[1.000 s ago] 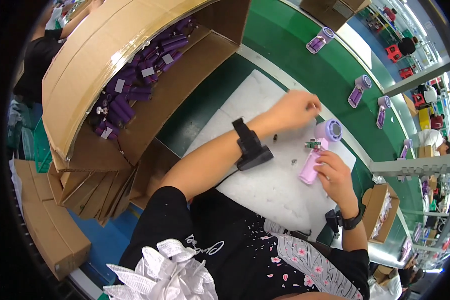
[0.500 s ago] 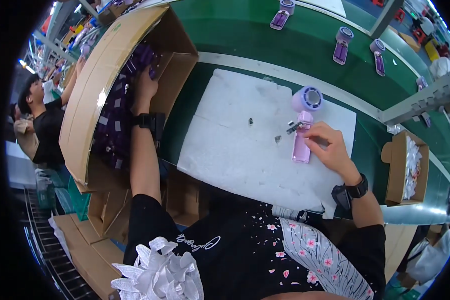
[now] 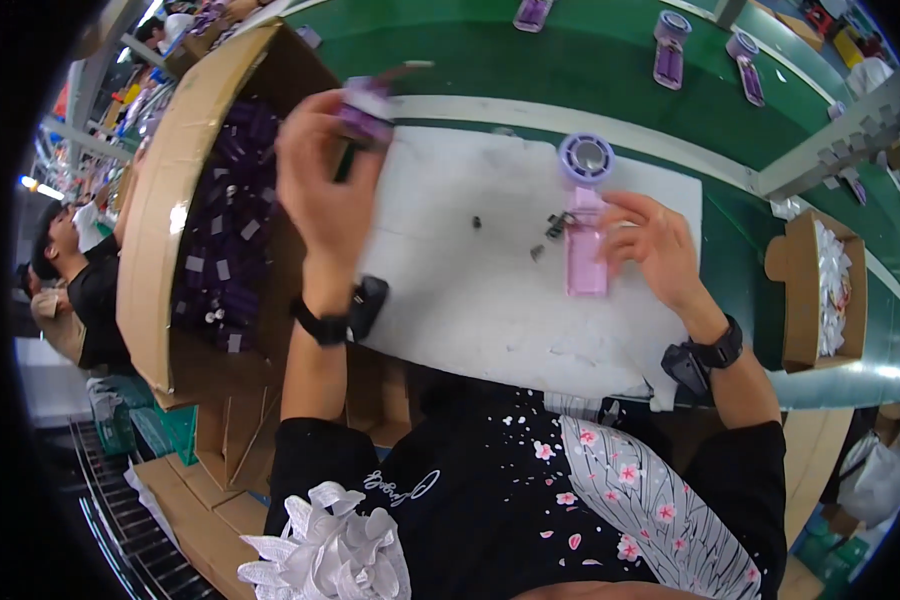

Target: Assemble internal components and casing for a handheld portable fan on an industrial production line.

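My left grip [image 3: 322, 178] closed round purple battery pack [image 3: 367, 112], motion-blurred, raised between open carton [image 3: 150, 230] and white foam pad [image 3: 440, 290]. My right grip [image 3: 660, 250], fingers bent, at right edge of pink fan handle [image 3: 586, 265]; cannot tell if pinching or only touching. Handle lies on pad, hollow side up, round lilac fan head [image 3: 587, 158] at far end. Small circuit board [image 3: 558, 224] by handle's left edge. Loose purple packs [image 3: 232, 215] inside carton.
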The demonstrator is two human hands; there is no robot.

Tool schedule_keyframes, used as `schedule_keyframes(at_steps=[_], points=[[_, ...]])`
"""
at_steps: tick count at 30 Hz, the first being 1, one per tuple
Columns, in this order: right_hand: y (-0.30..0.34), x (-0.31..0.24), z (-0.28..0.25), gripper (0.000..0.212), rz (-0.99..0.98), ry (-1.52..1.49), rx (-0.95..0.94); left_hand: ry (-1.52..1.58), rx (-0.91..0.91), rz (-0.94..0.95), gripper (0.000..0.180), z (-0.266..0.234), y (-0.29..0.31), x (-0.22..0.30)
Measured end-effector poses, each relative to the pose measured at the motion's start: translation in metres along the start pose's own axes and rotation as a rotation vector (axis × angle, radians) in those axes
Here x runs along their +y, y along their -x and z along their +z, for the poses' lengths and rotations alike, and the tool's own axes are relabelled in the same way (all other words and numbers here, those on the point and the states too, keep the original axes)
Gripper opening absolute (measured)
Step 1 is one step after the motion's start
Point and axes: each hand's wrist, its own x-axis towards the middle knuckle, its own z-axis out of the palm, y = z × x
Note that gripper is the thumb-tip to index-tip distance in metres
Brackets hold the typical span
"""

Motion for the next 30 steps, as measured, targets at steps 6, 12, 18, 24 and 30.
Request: schedule_keyframes(at_steps=[6,12,18,24,30], points=[[-0.011,0.047,-0.043,0.033,0.140,-0.733,-0.216,0.133,-0.701,-0.147,0.065,0.074,0.059,0.064],[-0.022,0.029,-0.061,0.025,-0.062,0.197,0.213,0.163,-1.071,-0.442,0.057,0.135,0.066,0.024],[-0.036,0.028,-0.068,0.022,-0.363,0.859,0.145,0.306,-1.058,-0.494,0.046,0.169,0.061,0.007],[-0.034,0.042,-0.067,0.024,-0.387,0.914,0.145,0.476,-1.100,-0.664,0.025,0.164,0.067,-0.004],[-0.035,0.057,-0.061,0.023,-0.443,1.032,0.158,0.483,-1.038,-0.544,0.018,0.158,0.079,-0.018]])
